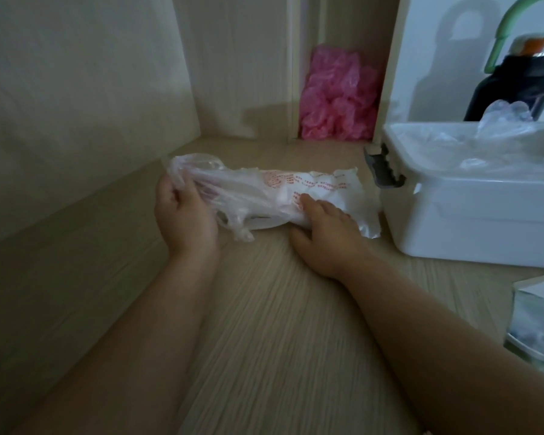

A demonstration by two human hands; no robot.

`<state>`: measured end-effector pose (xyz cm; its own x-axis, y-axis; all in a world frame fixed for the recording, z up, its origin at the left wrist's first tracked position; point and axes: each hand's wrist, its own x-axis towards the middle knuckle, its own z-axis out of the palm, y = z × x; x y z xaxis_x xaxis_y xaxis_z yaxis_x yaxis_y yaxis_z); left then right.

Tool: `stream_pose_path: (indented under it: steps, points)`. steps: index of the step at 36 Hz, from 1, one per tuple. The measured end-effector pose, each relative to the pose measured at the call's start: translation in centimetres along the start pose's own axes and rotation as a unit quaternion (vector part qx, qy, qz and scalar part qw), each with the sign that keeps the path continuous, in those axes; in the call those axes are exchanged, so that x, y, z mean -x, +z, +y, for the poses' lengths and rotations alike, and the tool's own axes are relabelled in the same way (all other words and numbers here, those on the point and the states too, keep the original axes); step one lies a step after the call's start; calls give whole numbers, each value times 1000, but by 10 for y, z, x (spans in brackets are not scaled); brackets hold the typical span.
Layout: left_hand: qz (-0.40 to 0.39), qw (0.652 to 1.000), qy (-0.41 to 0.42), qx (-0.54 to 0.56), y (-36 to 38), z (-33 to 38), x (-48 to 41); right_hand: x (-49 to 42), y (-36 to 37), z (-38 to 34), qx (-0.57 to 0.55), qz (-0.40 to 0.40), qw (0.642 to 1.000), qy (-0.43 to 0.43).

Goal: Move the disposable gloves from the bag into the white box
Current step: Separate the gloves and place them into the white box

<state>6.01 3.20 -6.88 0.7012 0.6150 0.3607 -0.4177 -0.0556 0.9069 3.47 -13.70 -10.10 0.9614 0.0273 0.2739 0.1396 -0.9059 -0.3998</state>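
A clear plastic bag (327,189) with red print lies on the wooden surface in the middle. My left hand (182,211) grips a bunch of thin clear disposable gloves (201,171) sticking out of the bag's left end. My right hand (324,227) rests on the bag and holds it down, fingers curled over its near edge. The white box (471,215) stands open at the right, with several clear gloves (503,120) lying inside it and a grey latch (382,167) on its left side.
A pink crumpled plastic bundle (339,95) fills a narrow gap at the back. A black bottle (512,83) with a green handle stands behind the box. A packet (537,321) lies at the right edge. A pale wall panel rises on the left.
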Motion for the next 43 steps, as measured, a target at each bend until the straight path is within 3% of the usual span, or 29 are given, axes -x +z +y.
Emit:
stream_pose_path:
  steps: [3, 6, 8, 12, 14, 18, 22, 24, 28, 36, 39, 41, 43]
  points:
    - [-84, 990, -79, 82, 2, 4, 3, 6, -6, -4, -141, 68, 987, -27]
    - [-190, 976, -89, 61, 2, 13, 13, 13, -19, -17, -375, 101, 921, 28]
    - [-227, 971, -66, 28, 1, 22, 19, 15, -31, -28, -485, 69, 869, 72]
    - [-260, 964, -34, 38, 2, 36, 21, 12, -58, -47, -563, -75, 820, 75]
    - [-269, 961, -36, 59, 2, 47, 20, 10, -71, -56, -554, -82, 827, 47]
    - [-267, 962, 0, 47, 2, 68, 14, 5, -94, -66, -460, -34, 887, 23]
    - [-274, 961, 12, 26, 10, 92, 9, 4, -113, -65, -456, -63, 888, 25]
    - [-284, 958, 11, 28, 16, 101, 7, 2, -124, -63, -471, -21, 881, 46]
    - [-302, 953, 16, 14, 31, 115, 5, -5, -154, -56, -539, 76, 833, 100]
    - [-335, 941, 1, -52, 76, 127, 3, -9, -207, -5, -371, 188, 900, 133]
    - [-293, 952, -3, -87, 99, 129, 7, -9, -223, 28, -322, 187, 910, 181]
    - [-226, 954, 44, -190, 116, 126, 11, -9, -228, 52, -296, 187, 911, 218]
    - [-193, 952, 107, -214, 132, 126, 21, -7, -231, 76, -249, 190, 915, 253]
